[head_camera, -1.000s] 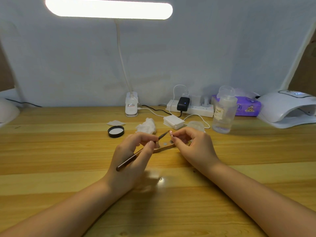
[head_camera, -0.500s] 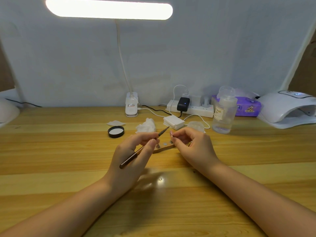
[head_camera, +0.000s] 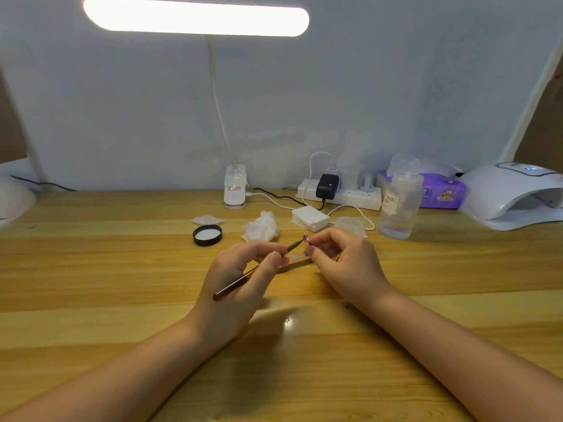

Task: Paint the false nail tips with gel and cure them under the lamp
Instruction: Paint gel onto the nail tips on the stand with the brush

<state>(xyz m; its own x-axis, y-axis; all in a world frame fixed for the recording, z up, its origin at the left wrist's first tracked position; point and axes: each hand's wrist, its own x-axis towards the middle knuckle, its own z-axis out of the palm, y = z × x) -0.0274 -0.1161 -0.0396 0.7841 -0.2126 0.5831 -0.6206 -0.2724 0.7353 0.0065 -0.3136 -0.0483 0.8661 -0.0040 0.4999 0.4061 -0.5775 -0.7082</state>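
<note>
Left hand point(head_camera: 240, 278): I grip the gel brush point(head_camera: 249, 274) like a pen, bristle end raised to the nail tip.
Right hand point(head_camera: 341, 263): my fingers pinch a small false nail tip point(head_camera: 307, 239) above the wooden holder strip point(head_camera: 297, 263).
Holder strip: lies on the counter point(head_camera: 122, 300) between my hands.
Curing lamp point(head_camera: 515, 193): far right on the counter, well apart.
Black lid point(head_camera: 207, 235): beyond my left hand, near a crumpled wipe point(head_camera: 262, 228).
</note>
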